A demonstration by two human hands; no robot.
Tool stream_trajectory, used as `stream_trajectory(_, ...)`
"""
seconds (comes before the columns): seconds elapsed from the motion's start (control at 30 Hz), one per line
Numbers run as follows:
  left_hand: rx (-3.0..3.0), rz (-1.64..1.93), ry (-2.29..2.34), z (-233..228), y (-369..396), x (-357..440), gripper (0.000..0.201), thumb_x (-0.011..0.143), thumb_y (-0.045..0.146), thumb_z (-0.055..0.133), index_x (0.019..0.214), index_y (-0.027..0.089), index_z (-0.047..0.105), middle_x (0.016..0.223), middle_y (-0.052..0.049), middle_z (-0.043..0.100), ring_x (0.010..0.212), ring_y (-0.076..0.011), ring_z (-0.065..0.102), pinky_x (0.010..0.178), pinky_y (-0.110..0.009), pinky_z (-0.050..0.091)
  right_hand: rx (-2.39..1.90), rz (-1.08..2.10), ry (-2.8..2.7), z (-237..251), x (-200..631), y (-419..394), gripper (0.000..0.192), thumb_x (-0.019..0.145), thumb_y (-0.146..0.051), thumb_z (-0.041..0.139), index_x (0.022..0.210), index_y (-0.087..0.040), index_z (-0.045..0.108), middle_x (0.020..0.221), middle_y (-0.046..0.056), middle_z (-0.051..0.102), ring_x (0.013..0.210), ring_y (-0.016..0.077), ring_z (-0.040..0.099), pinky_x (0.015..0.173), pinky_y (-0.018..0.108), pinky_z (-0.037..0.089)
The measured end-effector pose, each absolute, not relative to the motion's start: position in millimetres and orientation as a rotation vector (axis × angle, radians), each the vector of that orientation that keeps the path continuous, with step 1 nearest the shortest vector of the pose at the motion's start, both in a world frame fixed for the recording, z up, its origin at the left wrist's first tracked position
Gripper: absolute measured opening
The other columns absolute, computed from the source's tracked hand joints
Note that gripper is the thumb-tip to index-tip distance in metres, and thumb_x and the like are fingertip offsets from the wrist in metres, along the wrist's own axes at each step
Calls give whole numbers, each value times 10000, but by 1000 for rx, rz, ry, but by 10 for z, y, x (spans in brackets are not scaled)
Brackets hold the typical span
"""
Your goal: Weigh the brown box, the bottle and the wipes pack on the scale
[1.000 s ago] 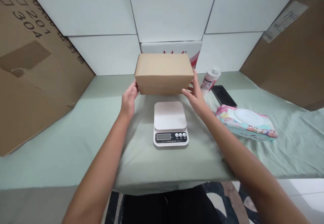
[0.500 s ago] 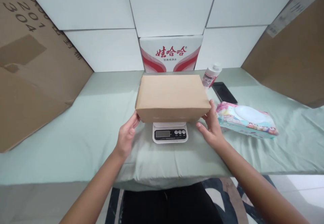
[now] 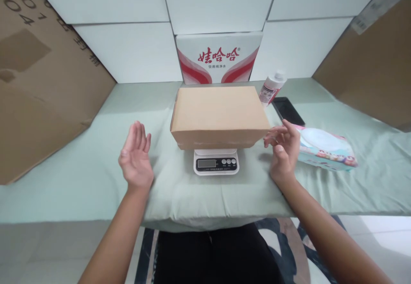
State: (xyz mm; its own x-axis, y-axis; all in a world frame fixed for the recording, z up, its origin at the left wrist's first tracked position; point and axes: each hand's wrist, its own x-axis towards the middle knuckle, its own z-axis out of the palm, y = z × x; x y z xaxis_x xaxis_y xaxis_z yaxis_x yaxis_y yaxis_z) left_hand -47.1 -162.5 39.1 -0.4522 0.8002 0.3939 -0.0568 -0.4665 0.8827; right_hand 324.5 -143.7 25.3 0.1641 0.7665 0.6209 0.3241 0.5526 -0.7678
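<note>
A closed brown cardboard box [image 3: 220, 109] rests on a white digital kitchen scale [image 3: 216, 171]. The box covers the scale's platform; only the front panel with its display and several buttons shows. The display looks grey, with no digits that I can make out. My left hand [image 3: 136, 158] is open to the left of the box, palm turned inward, touching nothing. On the other side, my right hand [image 3: 284, 149] is open with loosely curled fingers. Its fingertips are close to the box's right front corner, and it holds nothing.
A pink and blue pack of wipes [image 3: 327, 147] lies right of my right hand. Behind it are a black tray-like object [image 3: 288, 110] and a white bottle [image 3: 272, 88]. A white-and-red carton [image 3: 218, 57] stands at the back. Large cardboard pieces [image 3: 48, 87] flank the cloth-covered table [image 3: 96, 181].
Both hands have let go of the cardboard box and moved outward, the left one farther. The box stays on the scale. The view has tilted slightly downward.
</note>
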Motion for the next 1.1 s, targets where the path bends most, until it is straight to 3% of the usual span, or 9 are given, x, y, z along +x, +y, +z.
stream_trajectory(0.33,1225,1896,1119,361,-1634,-420,579,969,709,542,1404,373,724,1629,7,590,1613,-288,436,1329,-497,401,-912,467,-1497,294,3178,-1447,567,977,-604,592,1512,-437,507,1153,64,593,885,249,637,765,468,594)
stream_trajectory(0.63,1413,1731,1034,243,-1699,-387,619,998,678,566,1472,297,686,1612,-92,600,1554,-357,511,1287,-549,459,-869,517,-1563,154,3221,-1421,699,996,-564,624,1649,-471,392,1512,59,579,1231,286,650,885,447,626)
stream_trajectory(0.8,1479,1579,970,201,-1691,-340,750,958,698,648,1526,209,635,1595,-151,601,1490,-379,581,1249,-523,514,-861,600,-1638,257,3206,-1465,766,1019,-595,628,1695,-497,281,1732,19,418,1461,322,557,1029,495,613)
stream_trajectory(1.0,1449,1643,900,686,-1118,-259,656,984,684,614,1480,260,683,1601,-84,607,1555,-338,508,1324,-489,418,-860,690,-1670,790,3056,-1132,785,1028,-666,595,1701,-527,215,1728,-7,427,1502,328,548,1155,553,584)
stream_trajectory(1.1,1333,1639,950,717,-614,-171,739,926,743,653,1469,243,691,1608,-96,599,1578,-333,476,1350,-478,363,-833,729,-1625,816,2887,-657,861,978,-730,621,1705,-460,249,1764,-7,366,1597,322,431,1275,573,473)
